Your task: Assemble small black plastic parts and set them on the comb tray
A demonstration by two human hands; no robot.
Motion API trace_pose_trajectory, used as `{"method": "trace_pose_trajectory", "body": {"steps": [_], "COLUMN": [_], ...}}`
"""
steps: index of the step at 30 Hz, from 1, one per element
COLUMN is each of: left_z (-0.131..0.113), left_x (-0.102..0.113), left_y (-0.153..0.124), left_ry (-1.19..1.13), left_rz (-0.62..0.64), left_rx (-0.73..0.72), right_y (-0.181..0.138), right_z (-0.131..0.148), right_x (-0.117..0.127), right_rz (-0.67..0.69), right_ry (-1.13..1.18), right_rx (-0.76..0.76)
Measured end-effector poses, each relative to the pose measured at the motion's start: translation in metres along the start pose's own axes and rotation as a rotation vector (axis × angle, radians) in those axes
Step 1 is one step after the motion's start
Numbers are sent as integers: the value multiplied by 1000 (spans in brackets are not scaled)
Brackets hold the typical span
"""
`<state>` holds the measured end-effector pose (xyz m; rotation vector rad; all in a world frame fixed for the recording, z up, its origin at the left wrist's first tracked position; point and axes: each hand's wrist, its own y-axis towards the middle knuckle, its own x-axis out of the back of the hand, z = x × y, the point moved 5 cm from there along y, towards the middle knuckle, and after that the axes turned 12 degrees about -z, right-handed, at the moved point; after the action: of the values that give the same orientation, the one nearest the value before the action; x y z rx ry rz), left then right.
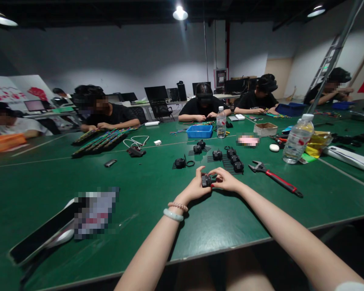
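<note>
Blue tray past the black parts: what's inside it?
The blue tray sits low and far, so only its front wall and rim show. Its contents are hidden by that wall. A clear water bottle stands just right of it, and colored wires lie to its left.

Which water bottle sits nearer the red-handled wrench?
The larger clear bottle at right, beside the yellow bag. The wrench lies just left of and nearer than it; the smaller bottle stands farther back by the blue tray.

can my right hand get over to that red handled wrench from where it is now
Probably yes. The right hand shares a small black part with the left hand, and only bare green table lies between it and the wrench on its right.
</note>
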<state>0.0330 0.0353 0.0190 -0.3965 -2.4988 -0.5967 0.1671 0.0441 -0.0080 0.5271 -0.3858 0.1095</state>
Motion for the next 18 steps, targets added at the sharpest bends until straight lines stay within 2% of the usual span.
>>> {"method": "trace_pose_trajectory", "body": {"steps": [18], "left_z": [0], "left_x": [-1], "left_y": [-1], "left_ry": [2], "left_rz": [16], "left_rx": [-2], "right_y": [-1], "right_z": [0], "right_x": [0], "right_rz": [-14], "right_ry": [-43], "right_rx": [33]}}
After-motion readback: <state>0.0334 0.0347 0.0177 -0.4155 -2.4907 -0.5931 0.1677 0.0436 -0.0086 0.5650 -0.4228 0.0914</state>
